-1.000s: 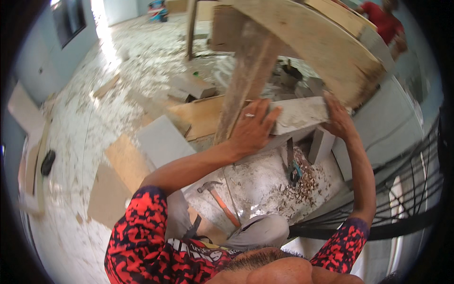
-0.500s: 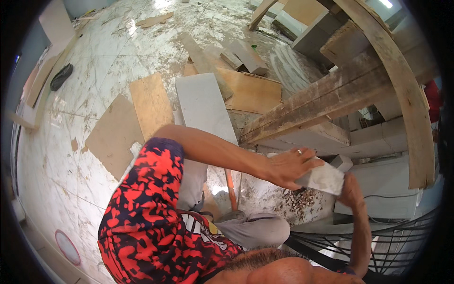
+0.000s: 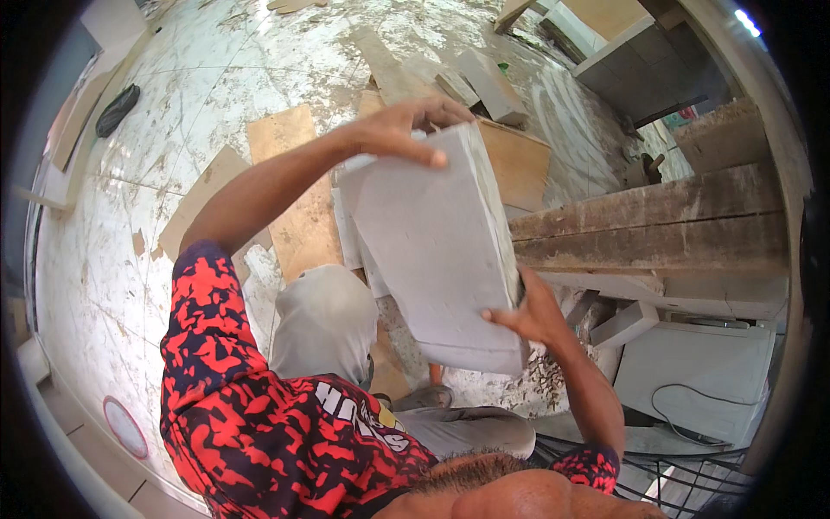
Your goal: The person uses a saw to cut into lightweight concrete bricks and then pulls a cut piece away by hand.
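Note:
A large pale grey building block [image 3: 424, 242] is raised in front of me, its broad face turned up and its long side tilted. My left hand [image 3: 411, 128] grips the far end, thumb lying on the broad face and fingers over the end edge. At the near right edge my right hand [image 3: 534, 313] holds the block, thumb on top and the other fingers hidden behind the side. Below it, another light grey slab [image 3: 347, 227] on the floor is mostly covered by the raised block. My bent knee [image 3: 324, 311] in grey trousers is just left of the block.
A thick wooden beam [image 3: 648, 225] runs across the right. Plywood [image 3: 294, 147] and a brown board [image 3: 203, 195] lie on the dirty tiled floor. More blocks [image 3: 493, 85] lie beyond. A small block [image 3: 624, 323] sits near a white panel [image 3: 700, 372] with a cable.
Both hands have brought the block from the right to in front of me and turned it, so its broad face now shows instead of its end. My left hand has moved up and away.

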`<state>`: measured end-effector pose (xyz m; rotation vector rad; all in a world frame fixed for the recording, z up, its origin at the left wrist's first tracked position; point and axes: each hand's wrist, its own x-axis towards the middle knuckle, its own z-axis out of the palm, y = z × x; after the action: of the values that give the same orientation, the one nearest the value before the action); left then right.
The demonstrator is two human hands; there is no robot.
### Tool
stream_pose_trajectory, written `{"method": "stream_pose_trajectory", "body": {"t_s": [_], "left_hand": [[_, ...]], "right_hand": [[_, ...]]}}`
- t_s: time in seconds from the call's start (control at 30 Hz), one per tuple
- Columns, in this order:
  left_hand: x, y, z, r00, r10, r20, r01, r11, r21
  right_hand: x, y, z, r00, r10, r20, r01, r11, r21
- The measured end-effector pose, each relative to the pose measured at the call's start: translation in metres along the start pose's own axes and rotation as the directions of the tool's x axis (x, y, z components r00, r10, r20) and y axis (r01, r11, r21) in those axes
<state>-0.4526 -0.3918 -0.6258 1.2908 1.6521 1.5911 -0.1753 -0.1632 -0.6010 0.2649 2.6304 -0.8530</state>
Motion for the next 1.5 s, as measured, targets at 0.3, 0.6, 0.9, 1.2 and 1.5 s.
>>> {"method": "stream_pose_trajectory", "body": {"t_s": [0.3, 0.6, 0.9, 1.2, 1.5], "left_hand": [[0.072, -0.140, -0.109, 0.910, -0.392, -0.134, 0.415, 0.854, 0.315], [0.105, -0.192, -0.050, 0.934, -0.356, 0.021, 0.337, 0.900, 0.277], [0.036, -0.135, 0.012, 0.987, -0.140, -0.084, 0.160, 0.927, 0.339], [0.115, 0.012, 0.238, 0.980, 0.196, -0.041, -0.186, 0.967, 0.171], [0.123, -0.025, 0.246, 0.952, 0.220, -0.213, -0.121, 0.909, 0.400]], "right_hand": [[0.157, -0.003, 0.041, 0.999, 0.011, 0.048, -0.030, 0.909, 0.416], [0.158, 0.042, 0.093, 0.994, 0.110, -0.026, -0.104, 0.982, 0.160], [-0.068, 0.117, 0.005, 0.908, 0.189, -0.374, -0.084, 0.956, 0.280], [0.041, 0.225, -0.116, 0.523, -0.170, -0.835, -0.304, 0.879, -0.369], [0.026, 0.187, -0.113, 0.666, 0.065, -0.743, -0.257, 0.955, -0.147]]}}
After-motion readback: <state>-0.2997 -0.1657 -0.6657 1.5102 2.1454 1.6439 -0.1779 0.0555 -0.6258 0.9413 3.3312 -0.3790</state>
